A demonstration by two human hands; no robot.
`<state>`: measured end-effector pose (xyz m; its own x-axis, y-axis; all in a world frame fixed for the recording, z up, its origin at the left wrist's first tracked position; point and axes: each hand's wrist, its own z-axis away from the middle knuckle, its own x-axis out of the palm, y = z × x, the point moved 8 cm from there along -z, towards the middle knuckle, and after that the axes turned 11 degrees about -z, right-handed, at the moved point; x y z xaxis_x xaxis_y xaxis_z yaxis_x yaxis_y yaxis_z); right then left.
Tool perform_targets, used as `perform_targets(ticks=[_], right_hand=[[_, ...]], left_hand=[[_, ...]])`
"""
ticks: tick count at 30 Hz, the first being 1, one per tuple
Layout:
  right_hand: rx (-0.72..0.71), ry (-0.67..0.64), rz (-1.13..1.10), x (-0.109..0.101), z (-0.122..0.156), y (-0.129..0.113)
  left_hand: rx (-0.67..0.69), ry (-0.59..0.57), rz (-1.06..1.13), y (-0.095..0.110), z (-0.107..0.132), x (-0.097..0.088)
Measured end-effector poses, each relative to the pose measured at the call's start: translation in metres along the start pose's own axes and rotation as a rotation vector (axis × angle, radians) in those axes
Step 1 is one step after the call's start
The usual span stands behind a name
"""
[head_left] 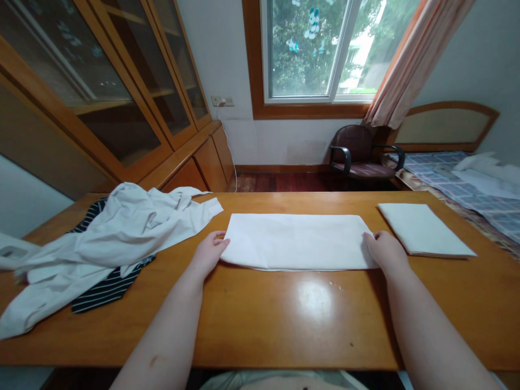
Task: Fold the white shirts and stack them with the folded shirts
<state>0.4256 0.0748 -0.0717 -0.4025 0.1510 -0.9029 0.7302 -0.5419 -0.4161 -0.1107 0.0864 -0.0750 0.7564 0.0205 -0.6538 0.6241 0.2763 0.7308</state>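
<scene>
A white cloth [296, 241], folded into a long rectangle, lies flat on the wooden table [284, 319] in front of me. My left hand [209, 252] rests at its left end with the fingers curled on the edge. At the cloth's right end, my right hand [384, 250] grips the edge in the same way. Both forearms stretch over the table's near side.
A neatly folded white cloth [422, 230] lies at the right. A heap of white garments [117, 233] over a dark striped one [108, 287] covers the table's left. Beyond stand a glass-door cabinet [122, 97], a dark office chair [359, 154], a bed [467, 179] and a window.
</scene>
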Motion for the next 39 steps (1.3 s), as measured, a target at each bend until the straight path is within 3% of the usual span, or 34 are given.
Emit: perform_targets(ticks=[7,12,16,21,27,35,39], right_hand=[[0.036,0.028,0.014,0.002,0.003,-0.002],[0.039,0.033,0.005,0.003,0.003,-0.001],[0.023,0.054,-0.018,0.001,0.003,0.0],[0.028,0.045,-0.036,0.001,0.004,0.001],[0.001,-0.072,0.037,0.011,0.002,-0.001],[0.023,-0.06,0.074,0.013,0.008,-0.004],[0.043,-0.068,0.065,0.012,0.01,-0.005]], left_hand=[[0.114,0.101,-0.35,0.004,-0.01,-0.004],[0.126,0.099,-0.53,0.011,-0.011,0.0],[0.18,0.122,-0.564,0.02,-0.008,-0.001],[0.317,0.221,-0.423,0.028,-0.008,-0.006],[0.22,0.117,-0.527,0.015,-0.021,0.004],[0.126,0.124,-0.671,0.017,-0.013,0.007],[0.04,0.169,-0.775,0.013,-0.009,-0.001]])
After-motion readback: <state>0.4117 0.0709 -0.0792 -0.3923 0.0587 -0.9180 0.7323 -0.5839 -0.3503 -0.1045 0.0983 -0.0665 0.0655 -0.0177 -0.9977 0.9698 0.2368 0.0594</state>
